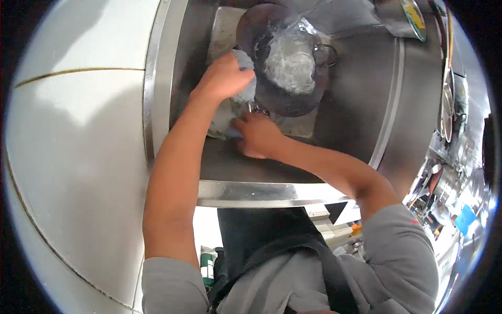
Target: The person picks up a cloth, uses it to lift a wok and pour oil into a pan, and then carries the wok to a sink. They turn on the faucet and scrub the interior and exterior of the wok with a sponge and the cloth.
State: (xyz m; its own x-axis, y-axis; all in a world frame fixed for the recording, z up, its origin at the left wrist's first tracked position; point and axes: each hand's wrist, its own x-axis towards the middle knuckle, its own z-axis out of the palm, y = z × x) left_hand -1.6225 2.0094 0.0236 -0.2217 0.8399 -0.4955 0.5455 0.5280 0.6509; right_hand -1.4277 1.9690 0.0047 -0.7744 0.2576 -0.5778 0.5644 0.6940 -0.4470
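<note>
A dark round wok (pixel 306 102) lies in the metal sink, with a pool of foamy water (pixel 290 63) in its middle. One loop handle (pixel 328 54) sticks out at its right. My left hand (pixel 222 78) is closed on a fuzzy grey cloth (pixel 244 86) at the wok's left edge. Below it, my right hand (pixel 259 136) has curled fingers beside a small metal piece (pixel 257 109) near the wok's lower rim. What those fingers hold is hidden. A pale, crumpled item (pixel 222 121) lies left of them, partly covered by my left wrist.
The sink's steel front edge (pixel 261 193) runs between my body and the wok. White tiled wall (pixel 78 157) stands close on the left. At the upper right is a metal container (pixel 402 18) with a yellow-green label. Kitchen tools (pixel 447 110) hang along the right side.
</note>
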